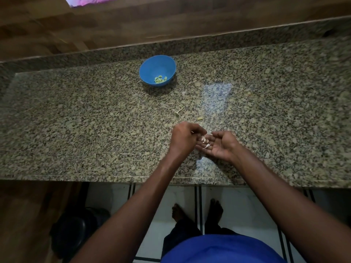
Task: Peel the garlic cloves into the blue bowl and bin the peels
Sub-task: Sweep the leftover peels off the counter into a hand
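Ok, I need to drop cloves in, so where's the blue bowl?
In the head view, the blue bowl sits at the counter's far side, left of centre, beyond both hands.

I am looking down into what reads as a home kitchen: a long speckled granite tabletop [95, 114] with a raised granite lip along its far edge runs below wood-panelled wall [133, 21]. Near the far edge stands a small blue bowl [152, 64] with peeled garlic cloves [160, 79] in it. Below the near edge I see white floor tiles [237, 205] with dark stripes, a person's bare feet [215, 207] on them, and a dark round bin [76, 230] at the lower left.
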`<state>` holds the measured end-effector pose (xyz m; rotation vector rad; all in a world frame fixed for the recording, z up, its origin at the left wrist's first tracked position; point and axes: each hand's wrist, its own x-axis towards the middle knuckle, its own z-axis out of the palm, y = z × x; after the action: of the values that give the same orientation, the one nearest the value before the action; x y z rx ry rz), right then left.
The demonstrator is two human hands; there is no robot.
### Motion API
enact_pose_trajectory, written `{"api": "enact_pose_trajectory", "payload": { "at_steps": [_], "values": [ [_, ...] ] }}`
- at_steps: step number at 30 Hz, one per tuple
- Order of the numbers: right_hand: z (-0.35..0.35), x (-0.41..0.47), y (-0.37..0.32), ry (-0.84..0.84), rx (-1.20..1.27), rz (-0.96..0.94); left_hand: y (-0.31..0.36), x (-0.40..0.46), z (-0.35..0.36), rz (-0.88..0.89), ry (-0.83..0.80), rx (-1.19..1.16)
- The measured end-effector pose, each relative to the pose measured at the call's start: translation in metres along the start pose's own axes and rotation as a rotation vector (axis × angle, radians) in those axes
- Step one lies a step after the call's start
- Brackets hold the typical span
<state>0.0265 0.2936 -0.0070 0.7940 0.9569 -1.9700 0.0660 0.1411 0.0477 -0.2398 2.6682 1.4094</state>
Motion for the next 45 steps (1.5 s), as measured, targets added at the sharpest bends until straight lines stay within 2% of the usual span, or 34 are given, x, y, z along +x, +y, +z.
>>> {"api": "enact_pose_trajectory", "payload": {
  "at_steps": [2, 5, 10, 14, 16, 19, 24, 27, 29, 33, 36, 39, 42, 45],
  "values": [
    [0.002, -0.002, 0.001, -0.018, 0.034, 0.010, 0.006, 0.001, 0.006, 0.092, 0.052, 0.141],
    [0.005, -0.005, 0.002, -0.033, 0.047, 0.009, 0.002, 0.003, 0.006, 0.071, 0.097, 0.154],
    [0.004, -0.003, 0.002, -0.042, 0.036, 0.009, -0.018, 0.007, -0.012, -0.104, 0.006, -0.126],
    [0.003, 0.000, 0.002, -0.032, 0.020, 0.017, -0.032, 0.009, -0.031, -0.190, 0.078, -0.308],
    [0.001, 0.002, 0.003, -0.022, 0.022, 0.020, -0.045, 0.015, -0.041, -0.245, 0.114, -0.351],
    [-0.001, 0.004, 0.003, -0.007, 0.020, 0.020, -0.065, 0.025, -0.048, -0.321, 0.083, -0.359],
    [0.000, 0.011, 0.003, 0.029, -0.008, 0.005, -0.074, 0.064, -0.046, -0.181, 0.143, 0.039],
    [-0.001, 0.015, 0.005, 0.046, -0.016, 0.010, -0.067, 0.097, -0.036, -0.089, 0.039, 0.357],
    [-0.003, 0.015, 0.006, 0.059, -0.014, 0.012, -0.067, 0.105, -0.028, -0.038, 0.006, 0.462],
    [-0.005, 0.014, 0.005, 0.063, 0.031, 0.033, -0.079, 0.098, -0.016, 0.067, 0.138, 0.571],
    [-0.004, 0.014, 0.004, 0.062, 0.041, 0.041, -0.074, 0.085, -0.018, -0.027, 0.178, 0.432],
    [-0.001, 0.013, 0.003, 0.057, 0.068, 0.032, -0.051, 0.061, -0.015, -0.068, 0.143, 0.124],
    [0.000, 0.012, 0.004, 0.045, 0.119, 0.020, -0.026, 0.030, 0.001, 0.000, -0.008, 0.047],
    [-0.002, 0.010, 0.004, 0.051, 0.160, 0.007, -0.012, 0.017, 0.004, -0.013, -0.212, -0.117]
  ]
}}
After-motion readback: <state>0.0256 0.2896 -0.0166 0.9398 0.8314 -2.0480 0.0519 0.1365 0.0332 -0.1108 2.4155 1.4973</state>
